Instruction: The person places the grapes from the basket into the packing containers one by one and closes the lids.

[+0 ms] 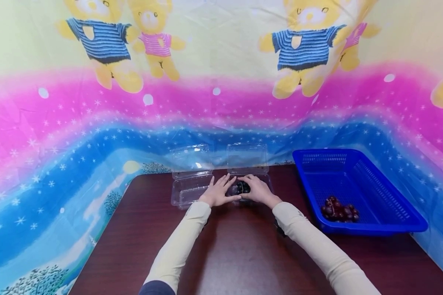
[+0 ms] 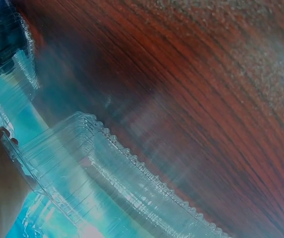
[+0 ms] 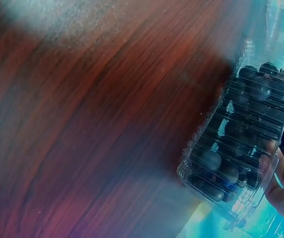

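A bunch of dark grapes (image 1: pixel 242 187) lies in the right one of two clear plastic clamshell boxes, and in the right wrist view the grapes (image 3: pixel 236 134) show through its ribbed wall. From the right, my right hand (image 1: pixel 260 189) curves its fingers and thumb round the bunch at the top of the box. My left hand (image 1: pixel 218 192) reaches in from the other side, fingers spread and fairly straight, at the left edge of the grapes. In the left wrist view this hand (image 2: pixel 0 183) overlaps the wall of the left clamshell box (image 2: pixel 132 183).
The left clamshell box (image 1: pixel 190 190) stands with its lid (image 1: pixel 191 159) raised, beside the raised lid (image 1: pixel 247 157) of the right one. At the right, a blue plastic basket (image 1: pixel 361 227) holds reddish grapes (image 1: pixel 337 209). A printed cloth (image 1: pixel 214 106) hangs behind the brown table (image 1: pixel 236 254).
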The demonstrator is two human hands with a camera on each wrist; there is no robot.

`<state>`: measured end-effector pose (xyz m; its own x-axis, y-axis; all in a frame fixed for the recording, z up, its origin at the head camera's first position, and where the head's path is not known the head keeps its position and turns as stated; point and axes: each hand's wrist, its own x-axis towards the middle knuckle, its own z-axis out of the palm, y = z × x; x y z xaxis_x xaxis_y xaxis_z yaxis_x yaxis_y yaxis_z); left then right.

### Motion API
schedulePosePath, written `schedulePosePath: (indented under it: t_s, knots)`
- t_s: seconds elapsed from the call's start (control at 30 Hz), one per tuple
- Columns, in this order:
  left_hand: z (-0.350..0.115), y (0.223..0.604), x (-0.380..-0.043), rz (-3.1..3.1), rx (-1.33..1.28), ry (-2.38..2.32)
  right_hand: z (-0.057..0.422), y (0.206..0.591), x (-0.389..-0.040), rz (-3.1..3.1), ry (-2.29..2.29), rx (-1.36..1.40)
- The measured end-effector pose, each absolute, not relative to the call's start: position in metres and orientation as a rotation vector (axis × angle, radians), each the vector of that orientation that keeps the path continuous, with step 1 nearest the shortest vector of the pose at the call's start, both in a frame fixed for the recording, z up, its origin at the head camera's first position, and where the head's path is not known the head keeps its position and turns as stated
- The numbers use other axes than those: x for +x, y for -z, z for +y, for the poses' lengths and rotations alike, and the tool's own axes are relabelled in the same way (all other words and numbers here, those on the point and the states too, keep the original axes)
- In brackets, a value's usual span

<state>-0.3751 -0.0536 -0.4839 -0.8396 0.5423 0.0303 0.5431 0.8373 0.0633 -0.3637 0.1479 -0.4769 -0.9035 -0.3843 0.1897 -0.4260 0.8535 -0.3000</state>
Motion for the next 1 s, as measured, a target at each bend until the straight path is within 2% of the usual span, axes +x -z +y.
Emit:
schedulePosePath:
  t_s: [1.0]
  knots:
    - [-0.0508, 0.4777, -0.3747, -3.041, -0.907, 0.08, 0.1508, 0.4773, -0.3643, -2.829, -0.561, 0.627]
